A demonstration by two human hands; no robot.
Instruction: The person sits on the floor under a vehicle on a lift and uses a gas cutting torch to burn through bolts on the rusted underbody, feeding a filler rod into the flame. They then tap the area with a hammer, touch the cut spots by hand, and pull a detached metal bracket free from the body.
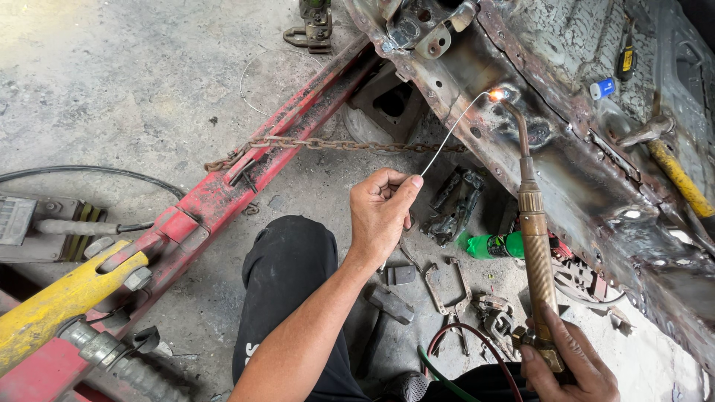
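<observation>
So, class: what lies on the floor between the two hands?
In the head view, between the left hand and right hand lie a hammer, locking pliers and a green can.

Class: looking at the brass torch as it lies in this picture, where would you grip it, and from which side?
Grip the brass torch low on its straight handle, coming from the hose end, as the right hand does. Its bent tip glows at the rusted metal panel, so stay well back from it.

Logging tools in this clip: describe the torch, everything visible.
The torch is a long brass-coloured gas torch: thick cylindrical handle, knurled collar, then a thin darker neck curving to a tip with a small bright flame against the rusty car body panel. It points up and away, nearly upright in view. The right hand grips its base, where red and green hoses attach. The filler wire meets the flame.
</observation>
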